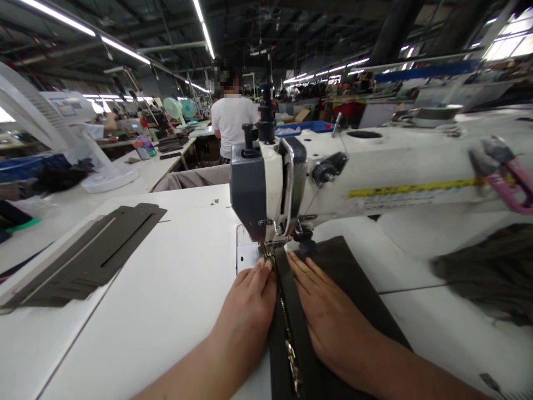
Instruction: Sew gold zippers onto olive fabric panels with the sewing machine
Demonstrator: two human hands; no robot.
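A white and grey sewing machine (pixel 266 183) stands on the white table (pixel 166 289), its presser foot (pixel 270 247) down on a dark olive zipper strip (pixel 291 322). My left hand (pixel 250 311) lies flat with fingers stretched out on the left side of the strip, fingertips just before the foot. On the right, my right hand (pixel 328 311) presses flat on the dark olive fabric panel (pixel 358 294) beside the zipper. Both hands hold the work down against the table.
A stack of dark cut fabric pieces (pixel 91 255) lies at the left of the table. Another dark cloth heap (pixel 491 272) sits at the right. Pink snips (pixel 508 172) rest on the machine arm. A white fan (pixel 50 128) stands at left; a person in a white shirt (pixel 233 122) stands behind.
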